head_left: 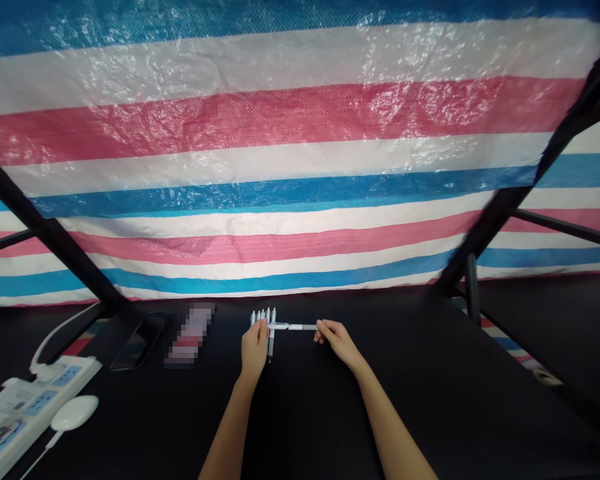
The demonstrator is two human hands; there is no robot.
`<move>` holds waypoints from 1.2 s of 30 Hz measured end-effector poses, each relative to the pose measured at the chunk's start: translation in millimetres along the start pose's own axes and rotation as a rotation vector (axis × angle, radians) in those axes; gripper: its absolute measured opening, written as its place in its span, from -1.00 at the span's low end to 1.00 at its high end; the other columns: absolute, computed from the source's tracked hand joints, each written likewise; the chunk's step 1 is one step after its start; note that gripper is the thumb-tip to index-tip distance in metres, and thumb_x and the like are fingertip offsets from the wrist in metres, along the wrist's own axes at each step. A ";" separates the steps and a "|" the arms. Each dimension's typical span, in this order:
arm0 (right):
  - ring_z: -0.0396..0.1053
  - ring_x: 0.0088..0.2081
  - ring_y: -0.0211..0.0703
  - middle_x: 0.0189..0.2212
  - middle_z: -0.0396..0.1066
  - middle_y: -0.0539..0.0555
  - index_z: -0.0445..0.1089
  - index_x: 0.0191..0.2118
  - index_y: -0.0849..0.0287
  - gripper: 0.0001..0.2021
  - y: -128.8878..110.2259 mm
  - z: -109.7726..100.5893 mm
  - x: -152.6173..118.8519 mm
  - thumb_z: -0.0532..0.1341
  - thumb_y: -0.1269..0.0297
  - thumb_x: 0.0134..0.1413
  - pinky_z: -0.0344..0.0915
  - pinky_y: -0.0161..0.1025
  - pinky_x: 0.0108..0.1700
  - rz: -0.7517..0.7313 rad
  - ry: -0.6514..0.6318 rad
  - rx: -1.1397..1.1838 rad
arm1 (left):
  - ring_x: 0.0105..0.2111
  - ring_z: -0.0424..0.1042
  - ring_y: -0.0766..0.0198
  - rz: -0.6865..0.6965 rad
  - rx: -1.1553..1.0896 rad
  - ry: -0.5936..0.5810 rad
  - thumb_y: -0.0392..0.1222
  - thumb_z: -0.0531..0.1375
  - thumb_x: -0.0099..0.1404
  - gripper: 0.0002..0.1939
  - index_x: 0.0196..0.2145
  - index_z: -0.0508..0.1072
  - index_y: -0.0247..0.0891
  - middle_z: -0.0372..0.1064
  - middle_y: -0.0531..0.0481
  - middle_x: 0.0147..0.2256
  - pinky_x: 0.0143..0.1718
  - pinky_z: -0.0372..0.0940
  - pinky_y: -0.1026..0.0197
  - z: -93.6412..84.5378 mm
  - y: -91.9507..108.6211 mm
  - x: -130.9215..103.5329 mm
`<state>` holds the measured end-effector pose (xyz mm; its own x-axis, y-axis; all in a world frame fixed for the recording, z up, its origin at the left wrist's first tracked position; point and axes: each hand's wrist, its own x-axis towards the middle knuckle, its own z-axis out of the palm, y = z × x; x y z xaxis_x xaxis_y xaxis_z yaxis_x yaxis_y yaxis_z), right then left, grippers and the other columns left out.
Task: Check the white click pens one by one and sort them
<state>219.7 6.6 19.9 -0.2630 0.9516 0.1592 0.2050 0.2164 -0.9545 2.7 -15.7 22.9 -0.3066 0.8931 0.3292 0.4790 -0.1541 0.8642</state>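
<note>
Between my two hands a white pen (294, 327) with a grey grip lies level, running left to right. My left hand (255, 347) pinches its left end, and the fingers of my right hand (334, 337) are closed on its grey right end. Under and behind my left hand stand several more white pens (263, 314) side by side, their clicker ends pointing away from me. The rightmost of that row (271, 347) shows its grey grip and dark tip pointing toward me. My left hand hides most of the others.
Left on the black table (310, 413) lie a dark phone (137, 343) and a pixelated flat item (191, 335). A white power strip (40, 400) with plugs and a white round charger (75, 413) sit at the lower left. Black frame bars and a striped sheet (300, 160) bound the far side.
</note>
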 end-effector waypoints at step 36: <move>0.28 -0.54 -0.25 -0.59 0.42 0.06 0.50 -0.50 0.21 -0.56 -17.6 21.6 -9.6 0.15 -0.10 0.02 0.19 -0.31 -0.42 0.072 -0.426 0.197 | -0.60 0.34 0.43 -0.262 -0.626 -0.130 0.09 0.26 0.02 -0.32 0.04 0.19 -0.22 0.46 -0.01 -0.36 -0.50 0.27 0.32 3.3 18.2 0.1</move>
<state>198.3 -11.0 29.7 -0.6262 0.7795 0.0127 0.0652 0.0686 -0.9955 14.1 -17.0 37.4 -0.2276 0.9716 0.0650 -0.1748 -0.1064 0.9788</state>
